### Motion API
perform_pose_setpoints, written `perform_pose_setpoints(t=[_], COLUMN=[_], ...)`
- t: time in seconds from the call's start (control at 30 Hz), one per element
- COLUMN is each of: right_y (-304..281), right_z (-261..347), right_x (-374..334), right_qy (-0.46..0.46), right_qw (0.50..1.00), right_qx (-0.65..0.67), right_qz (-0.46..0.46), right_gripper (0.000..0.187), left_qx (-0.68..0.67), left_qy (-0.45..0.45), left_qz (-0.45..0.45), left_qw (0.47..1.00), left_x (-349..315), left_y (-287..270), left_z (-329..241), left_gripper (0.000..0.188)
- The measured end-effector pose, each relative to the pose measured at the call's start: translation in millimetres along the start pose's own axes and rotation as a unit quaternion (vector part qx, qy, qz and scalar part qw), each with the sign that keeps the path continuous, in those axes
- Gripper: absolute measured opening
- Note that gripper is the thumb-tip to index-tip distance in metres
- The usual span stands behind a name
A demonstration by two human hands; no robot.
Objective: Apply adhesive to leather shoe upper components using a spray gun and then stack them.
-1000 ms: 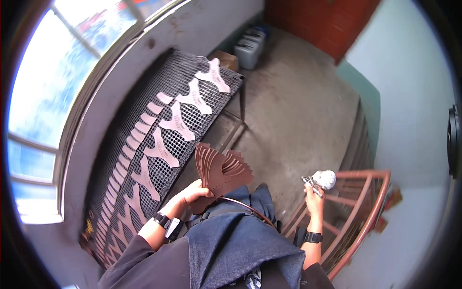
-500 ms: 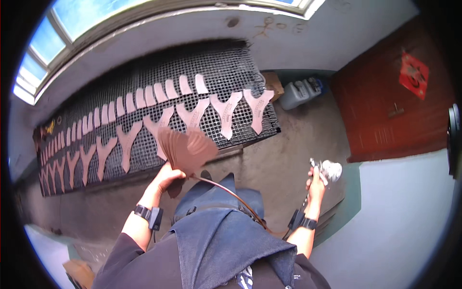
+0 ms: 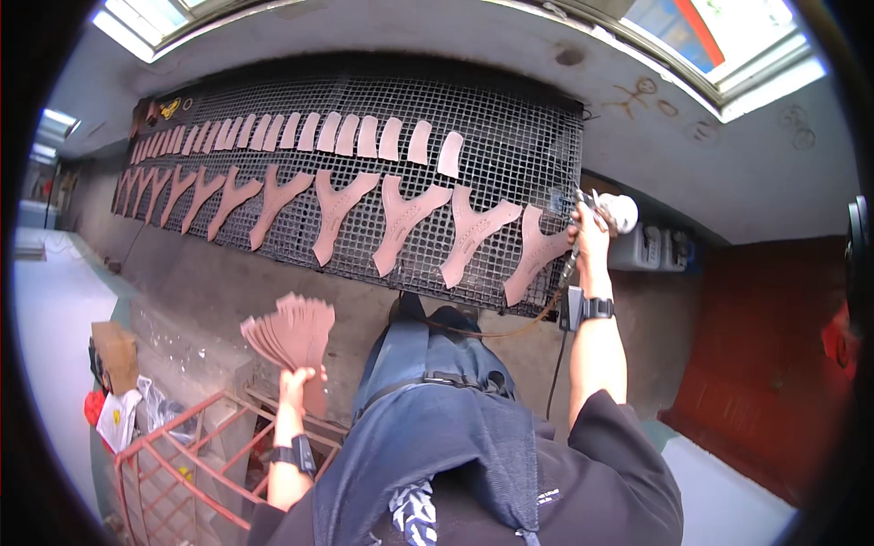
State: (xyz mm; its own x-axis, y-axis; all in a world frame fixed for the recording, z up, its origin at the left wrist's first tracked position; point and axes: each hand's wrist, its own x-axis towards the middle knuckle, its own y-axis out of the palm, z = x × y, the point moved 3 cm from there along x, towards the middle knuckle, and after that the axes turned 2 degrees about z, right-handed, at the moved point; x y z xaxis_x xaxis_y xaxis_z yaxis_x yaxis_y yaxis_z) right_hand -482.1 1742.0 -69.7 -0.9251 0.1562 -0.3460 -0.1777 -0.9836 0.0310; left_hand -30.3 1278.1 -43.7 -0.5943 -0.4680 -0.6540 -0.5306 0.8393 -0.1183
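Note:
My left hand [image 3: 293, 389] is closed around the lower end of a fan of thin brown-pink cut pieces [image 3: 293, 329], away from the table's near edge. My right hand [image 3: 593, 238] grips a spray gun [image 3: 619, 213] with a pale, rounded cup, held over the right end of the black mesh table [image 3: 300, 96]. A brownish hose [image 3: 510, 334] runs from the gun's side past my front. On the mesh lies a row of Y-shaped pieces [image 3: 407, 218], with a row of short curved strips [image 3: 368, 136] behind. The rightmost Y-shaped piece [image 3: 535, 255] is nearest the gun and partly covered by my hand.
A reddish metal frame [image 3: 173, 435] stands at lower left, beside a cardboard box [image 3: 115, 346] and plastic bags [image 3: 162, 405]. Pale plastic jugs [image 3: 642, 247] sit past the table's right end. Farther right is a red-brown door [image 3: 756, 364]. A wall with windows borders the table's far side.
The view has turned. My right hand has brought the spray gun forward to the table's right end. The left hand has drawn the fanned pieces back from the table toward the lower left.

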Motion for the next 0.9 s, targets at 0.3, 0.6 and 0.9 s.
perform_pose_setpoints(t=[0.3, 0.6, 0.9], right_y=[60.2, 60.0, 31.3], right_z=[-22.8, -39.2, -17.8], right_x=[111.5, 115.5, 70.4], right_qy=[0.065, 0.044, -0.147], right_qw=[0.990, 0.987, 0.942], right_qx=[-0.060, -0.101, -0.301], right_qz=[0.109, 0.118, -0.015], right_gripper=[0.017, 0.025, 0.041], left_qx=[-0.106, -0.148, -0.059], left_qy=[-0.190, -0.227, -0.073], left_qz=[-0.159, -0.233, -0.095], left_qw=[0.963, 0.934, 0.991], left_x=[-166.5, -171.7, -95.8], left_y=[62.0, 75.0, 22.5], left_z=[138.1, 220.0, 168.3], left_gripper=[0.031, 0.028, 0.028])
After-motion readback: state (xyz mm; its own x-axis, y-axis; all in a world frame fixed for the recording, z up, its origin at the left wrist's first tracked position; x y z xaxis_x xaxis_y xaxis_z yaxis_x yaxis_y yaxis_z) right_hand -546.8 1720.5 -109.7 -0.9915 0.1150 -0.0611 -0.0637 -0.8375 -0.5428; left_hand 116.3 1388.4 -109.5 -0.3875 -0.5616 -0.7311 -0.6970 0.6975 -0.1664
